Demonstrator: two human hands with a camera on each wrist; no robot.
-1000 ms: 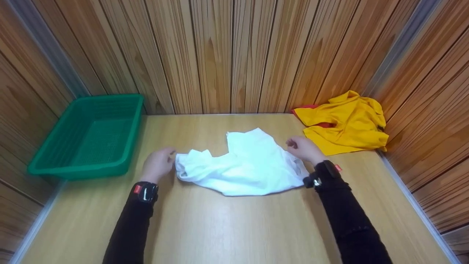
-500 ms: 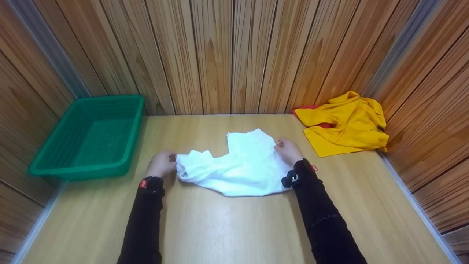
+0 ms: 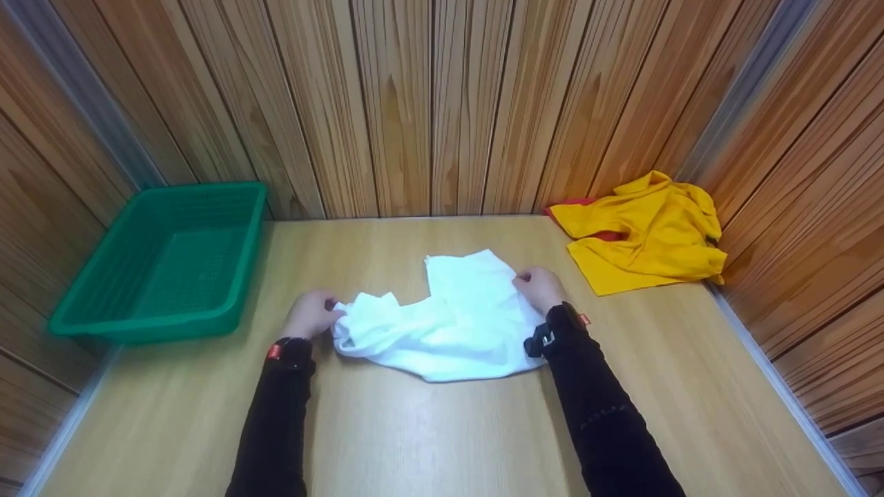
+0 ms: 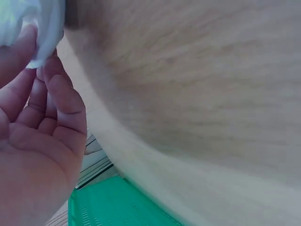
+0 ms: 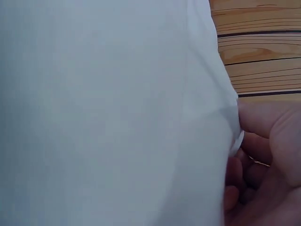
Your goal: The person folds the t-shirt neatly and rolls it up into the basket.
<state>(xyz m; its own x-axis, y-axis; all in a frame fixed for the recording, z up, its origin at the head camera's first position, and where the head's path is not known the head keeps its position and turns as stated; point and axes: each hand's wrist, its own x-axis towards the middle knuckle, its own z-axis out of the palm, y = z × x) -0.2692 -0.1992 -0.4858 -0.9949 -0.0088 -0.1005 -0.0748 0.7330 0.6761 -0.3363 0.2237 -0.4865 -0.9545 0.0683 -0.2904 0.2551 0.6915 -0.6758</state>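
Note:
A crumpled white shirt [image 3: 456, 324] lies spread across the middle of the table [image 3: 428, 435]. At its left end my left hand [image 3: 311, 314] pinches a fold; in the left wrist view, thumb and fingertips close on the white fabric [image 4: 47, 28]. My right hand [image 3: 541, 288] is at the upper right edge. The right wrist view has its thumb and curled fingers [image 5: 254, 146] gripping that edge, and the shirt's smooth surface [image 5: 103, 113] fills most of the view. The right wrist and its strap cover part of the shirt's right end.
A green plastic basket [image 3: 245, 276] stands at the back left. At the back right, a yellow garment [image 3: 656, 235] lies in a heap with a bit of red cloth [image 3: 610, 236] under it. Wood-panelled walls [image 3: 400, 103] enclose the table behind and at both sides.
My right hand has come left from beyond the shirt's right end and taken hold of its edge. My left hand has shifted slightly right and now pinches the left end.

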